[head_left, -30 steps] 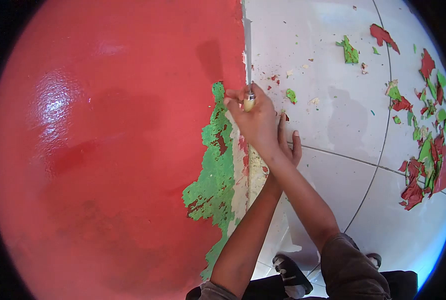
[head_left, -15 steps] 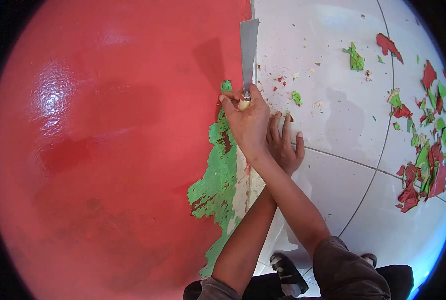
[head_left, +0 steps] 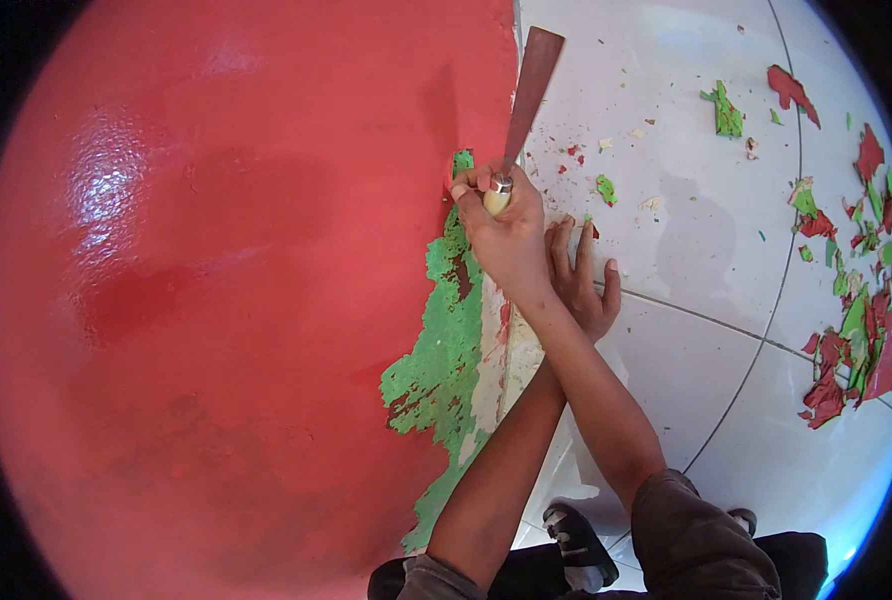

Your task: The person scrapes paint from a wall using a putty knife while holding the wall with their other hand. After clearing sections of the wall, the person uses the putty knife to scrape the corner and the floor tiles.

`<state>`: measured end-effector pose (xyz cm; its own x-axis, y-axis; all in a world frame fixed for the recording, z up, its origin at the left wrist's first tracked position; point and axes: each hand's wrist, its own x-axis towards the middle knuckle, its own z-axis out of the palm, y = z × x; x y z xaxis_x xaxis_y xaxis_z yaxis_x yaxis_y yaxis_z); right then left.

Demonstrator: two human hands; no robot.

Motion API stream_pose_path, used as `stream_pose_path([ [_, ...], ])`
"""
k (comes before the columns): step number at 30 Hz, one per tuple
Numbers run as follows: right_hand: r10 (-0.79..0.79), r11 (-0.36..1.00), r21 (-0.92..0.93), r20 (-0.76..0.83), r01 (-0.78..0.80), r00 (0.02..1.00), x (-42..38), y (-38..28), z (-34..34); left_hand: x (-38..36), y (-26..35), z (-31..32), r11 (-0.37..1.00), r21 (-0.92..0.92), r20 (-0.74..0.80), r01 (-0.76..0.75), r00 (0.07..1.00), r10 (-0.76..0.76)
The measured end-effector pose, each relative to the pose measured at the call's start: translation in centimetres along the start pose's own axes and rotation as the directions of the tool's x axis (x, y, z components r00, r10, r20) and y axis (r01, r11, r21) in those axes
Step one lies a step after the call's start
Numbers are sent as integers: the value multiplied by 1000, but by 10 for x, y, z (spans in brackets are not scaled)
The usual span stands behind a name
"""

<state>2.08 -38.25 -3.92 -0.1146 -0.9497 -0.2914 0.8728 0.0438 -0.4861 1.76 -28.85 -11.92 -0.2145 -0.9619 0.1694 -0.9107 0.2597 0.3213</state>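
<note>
My forearms cross. My right hand (head_left: pixel 506 235) is closed round the pale handle of a scraper (head_left: pixel 534 95), whose long metal blade points up and tilts right, above the seam. Its thumb and fingertips are at the edge of the red paint (head_left: pixel 246 260), beside a small green strip (head_left: pixel 463 162). Below this hand, a ragged green patch (head_left: pixel 436 350) shows where the red layer is absent, with a pale strip (head_left: pixel 488 360) along its right side. My left hand (head_left: pixel 583 292) lies on the white tiles (head_left: pixel 686 350) with its fingers spread.
Loose green and red flakes lie on the tiles, including a green piece (head_left: pixel 728 112) and a red piece (head_left: pixel 792 92). A heap of peeled paint (head_left: pixel 851 350) is at the far right. A dark shoe (head_left: pixel 578 540) shows at the bottom.
The scraper has turned in my right hand, and its blade now leans further right. The view has shifted slightly. My left hand remains on the tiles.
</note>
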Motion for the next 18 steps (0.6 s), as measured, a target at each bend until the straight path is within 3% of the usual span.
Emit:
stream_pose_path([
  [3,-41,999,3,56,41,998,4,3,-9,0,0,-1,1000,10,-6,-3,1000,3],
  [6,-37,987,-158,3,37,999,-6,-5,-6,1,2,-1,1000,16,2,9,1000,-9],
  [9,-142,878,-468,-57,99,988,-8,-5,2,1,2,-4,999,31,19,21,1000,-22],
  [15,-238,855,-497,-128,145,963,-8,-6,10,2,1,-2,1000,23,26,-2,1000,1],
  [18,-238,923,-315,-18,220,971,1,6,2,3,2,-3,1000,20,15,2,1000,-2],
])
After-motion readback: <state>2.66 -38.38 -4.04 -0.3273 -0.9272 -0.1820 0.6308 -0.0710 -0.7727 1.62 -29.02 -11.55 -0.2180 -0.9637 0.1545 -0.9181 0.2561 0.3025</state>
